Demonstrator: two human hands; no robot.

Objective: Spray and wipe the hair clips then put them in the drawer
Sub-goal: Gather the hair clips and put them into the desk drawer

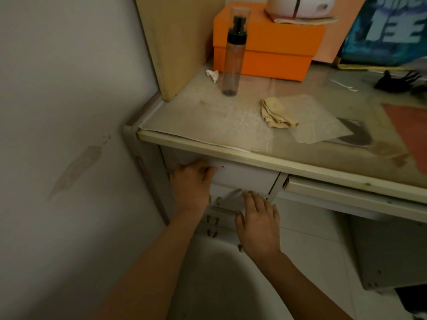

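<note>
Left hand (191, 181) flat on drawer (245, 175) front, fingers straight, holding nothing. Right hand (258, 220) open below it. Black hair clips (396, 80) far right on desk (208, 112); spray bottle (233, 56), cloth (276, 113) near middle.

Black clip (397, 82) blurred, maybe clips; drawer (245, 175) inside hidden.
</note>
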